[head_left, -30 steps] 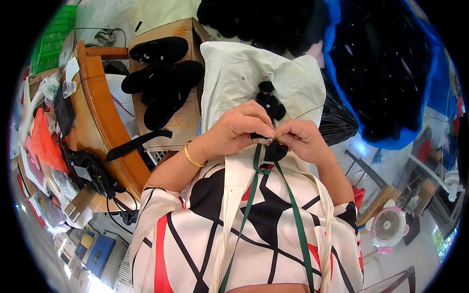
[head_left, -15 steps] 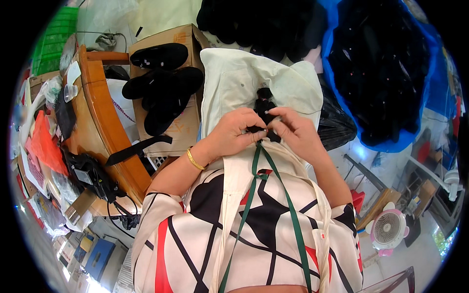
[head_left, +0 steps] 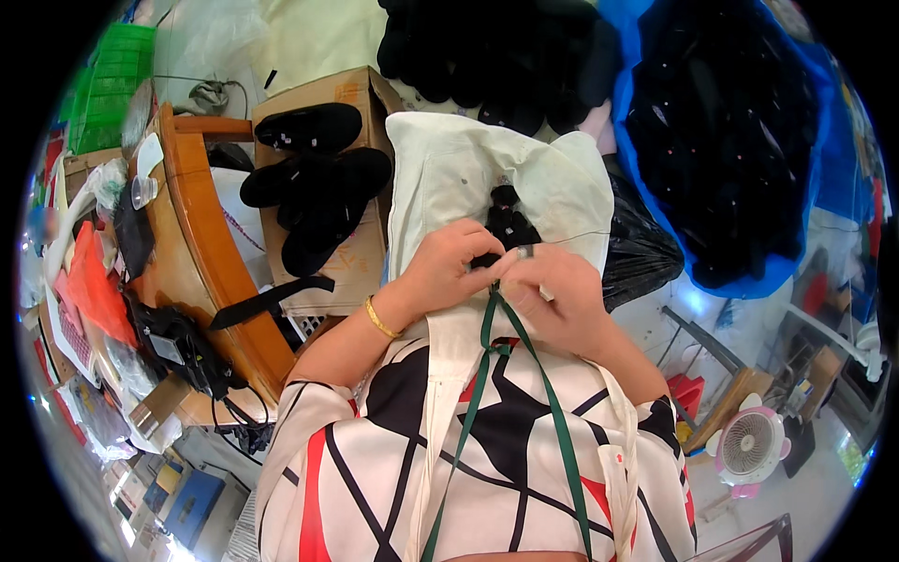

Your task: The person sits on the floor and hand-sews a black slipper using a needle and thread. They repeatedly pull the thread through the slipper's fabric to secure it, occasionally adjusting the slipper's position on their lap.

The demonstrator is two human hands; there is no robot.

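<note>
A small black fabric piece [head_left: 511, 225] with a few tiny bright specks lies on the cream apron cloth [head_left: 440, 178] over my lap. My left hand [head_left: 451, 262], a gold bangle at its wrist, pinches the piece's near end between thumb and fingers. Right against it, my right hand [head_left: 557, 290] is closed with thumb and fingers together. A dark band circles one of its fingers. Whatever this hand pinches is too small to make out. A thin dark line, like a thread, runs across the cloth just beyond the right hand. Green straps [head_left: 552, 393] hang down from below the hands.
Black slippers [head_left: 323, 201] lie on a cardboard box [head_left: 346, 89] at the left, beside a wooden chair [head_left: 211, 267]. Far ahead is a heap of black pieces [head_left: 496, 56]. A blue bag [head_left: 632, 178] full of black pieces stands right, above a pink-and-white fan [head_left: 751, 440].
My right hand has turned, its back now more toward me, and its fingers have drawn in against my left fingertips. My left hand keeps its pinch. The whole view has shifted slightly.
</note>
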